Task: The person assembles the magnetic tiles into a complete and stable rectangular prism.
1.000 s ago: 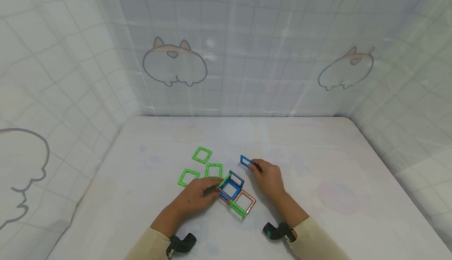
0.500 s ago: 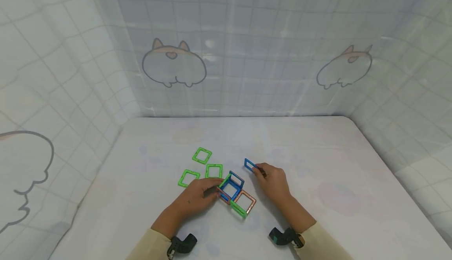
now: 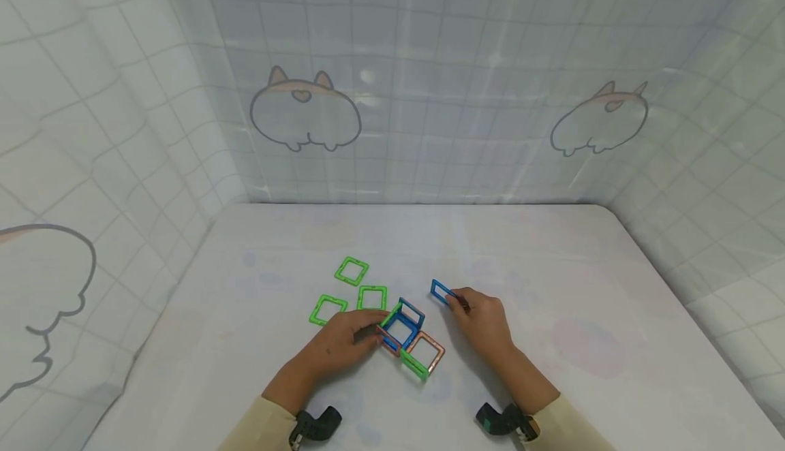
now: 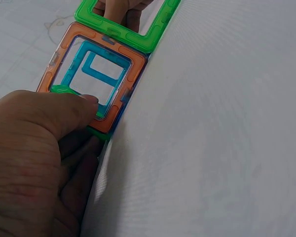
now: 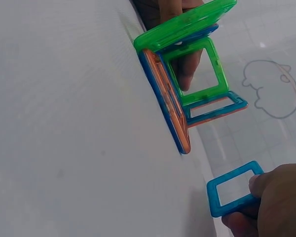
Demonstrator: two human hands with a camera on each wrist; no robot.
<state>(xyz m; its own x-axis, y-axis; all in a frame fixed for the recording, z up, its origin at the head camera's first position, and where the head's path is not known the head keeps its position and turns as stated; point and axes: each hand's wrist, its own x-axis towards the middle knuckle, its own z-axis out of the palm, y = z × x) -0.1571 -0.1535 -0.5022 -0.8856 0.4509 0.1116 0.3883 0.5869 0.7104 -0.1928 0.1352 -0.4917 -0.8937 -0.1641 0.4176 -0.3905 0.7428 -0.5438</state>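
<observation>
A small structure of magnetic tiles [image 3: 413, 334] stands on the white table, an open box of blue, green and orange square frames. Beside the box lies a flat orange tile [image 3: 439, 342] with a green tile [image 3: 413, 364] standing along its near edge. My left hand [image 3: 334, 343] grips the box from the left, its thumb [image 4: 81, 111] on an upright orange tile [image 4: 133, 66]. To the right of the box, my right hand [image 3: 484, 318] pinches a loose blue magnetic tile [image 5: 213, 200] by one side, apart from the structure.
Three loose green magnetic tiles lie flat beyond my left hand: a far one [image 3: 358, 260], a middle one [image 3: 372, 287] and a left one [image 3: 334, 298]. Grid-patterned curtains [image 3: 423, 97] with animal drawings enclose the table [image 3: 521, 246] at the back and both sides.
My right hand has drawn back a little toward the right and nearer to me, carrying the blue tile. The left hand and the structure have kept their place.
</observation>
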